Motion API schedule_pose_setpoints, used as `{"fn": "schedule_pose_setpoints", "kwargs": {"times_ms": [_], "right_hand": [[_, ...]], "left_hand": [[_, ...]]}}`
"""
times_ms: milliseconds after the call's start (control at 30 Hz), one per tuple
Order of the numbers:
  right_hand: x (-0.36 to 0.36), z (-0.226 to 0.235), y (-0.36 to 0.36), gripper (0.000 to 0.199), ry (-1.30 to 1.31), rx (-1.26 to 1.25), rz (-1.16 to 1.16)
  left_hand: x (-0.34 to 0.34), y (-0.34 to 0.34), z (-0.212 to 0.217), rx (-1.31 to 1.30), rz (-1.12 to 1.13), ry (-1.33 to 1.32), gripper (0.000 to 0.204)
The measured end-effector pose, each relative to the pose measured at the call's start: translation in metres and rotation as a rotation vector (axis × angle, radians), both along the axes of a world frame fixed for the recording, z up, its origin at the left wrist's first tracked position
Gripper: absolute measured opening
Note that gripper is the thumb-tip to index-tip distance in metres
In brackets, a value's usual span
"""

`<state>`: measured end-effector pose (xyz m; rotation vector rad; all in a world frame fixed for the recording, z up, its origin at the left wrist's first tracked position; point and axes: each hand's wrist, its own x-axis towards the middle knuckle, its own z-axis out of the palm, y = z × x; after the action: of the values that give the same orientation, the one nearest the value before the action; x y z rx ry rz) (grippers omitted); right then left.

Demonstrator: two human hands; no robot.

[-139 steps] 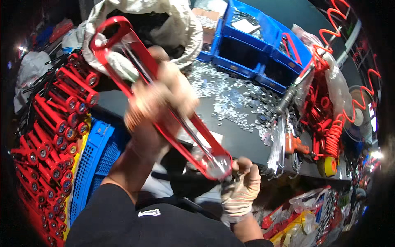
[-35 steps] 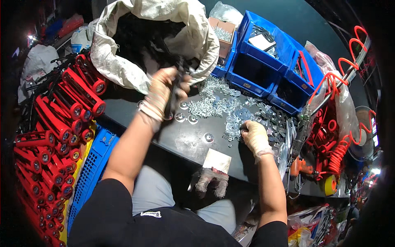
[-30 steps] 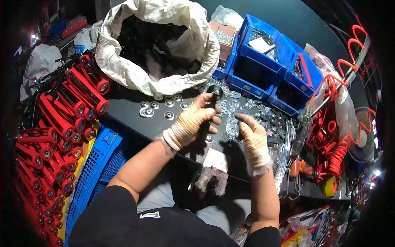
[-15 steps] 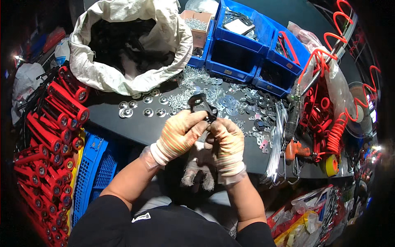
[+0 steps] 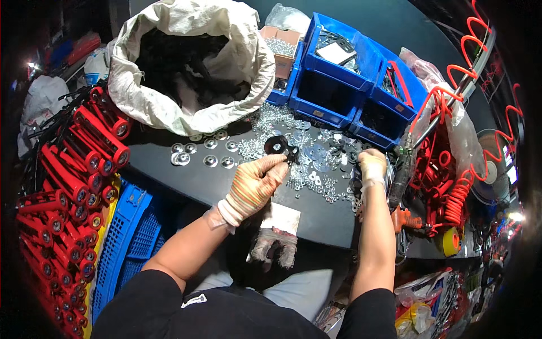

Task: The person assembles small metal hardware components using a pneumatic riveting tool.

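The left-hand grip (image 5: 254, 183) pinches a black part (image 5: 287, 150) above the counter (image 5: 322, 220); the right-hand grip (image 5: 372, 165), closure indeterminable, is near metal pieces (image 5: 320, 165).

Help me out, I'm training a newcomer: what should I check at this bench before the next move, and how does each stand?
1. Left hand gripping the black part: ok.
2. Striped glove on that hand: ok.
3. Right hand holding a piece: cannot tell, its grip is unclear.
4. Small metal parts sorted: not ok, strewn loosely across the table.
5. White sack open at the top: ok.
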<state>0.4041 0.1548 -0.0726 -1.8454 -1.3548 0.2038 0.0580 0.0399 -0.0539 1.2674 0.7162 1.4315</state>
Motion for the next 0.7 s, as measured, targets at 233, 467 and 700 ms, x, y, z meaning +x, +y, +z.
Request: {"fn": "schedule_pose_setpoints", "kwargs": {"times_ms": [233, 467, 700], "right_hand": [[-0.19, 0.067, -0.144, 0.026, 1.472, 0.139, 0.533], [-0.2, 0.083, -0.173, 0.059, 1.418, -0.05, 0.765], [-0.207, 0.045, -0.141, 0.058, 1.058, 0.221, 0.592]], "left_hand": [[0.008, -0.005, 0.001, -0.063, 0.012, -0.066, 0.029], [0.014, -0.019, 0.008, -0.068, -0.059, -0.066, 0.027], [0.009, -0.008, 0.006, 0.009, -0.22, 0.202, 0.058]]}}
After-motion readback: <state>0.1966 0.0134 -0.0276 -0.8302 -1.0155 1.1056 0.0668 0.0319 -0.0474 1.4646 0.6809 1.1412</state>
